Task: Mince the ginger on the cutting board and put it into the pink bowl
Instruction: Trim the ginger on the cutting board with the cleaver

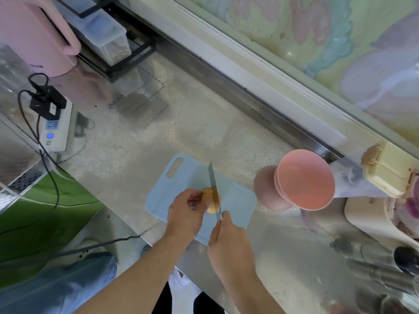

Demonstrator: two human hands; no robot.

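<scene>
A tan piece of ginger (pixel 209 198) lies on the light blue cutting board (pixel 238 200) near the counter's front edge. My left hand (pixel 184 213) holds the ginger from its left side, fingers curled against it. My right hand (pixel 226 239) grips the handle of a knife (pixel 212 177), its thin blade standing edge-down across the ginger and pointing away from me. The pink bowl (pixel 305 180) stands to the right of the board, empty.
A pink kettle (pixel 34 35) and a black rack with a clear box (pixel 106 35) stand at the back left. A power strip (pixel 55 125) with black cables lies at left. A cream lidded box (pixel 390 169) and dark utensils (pixel 385 268) are at right.
</scene>
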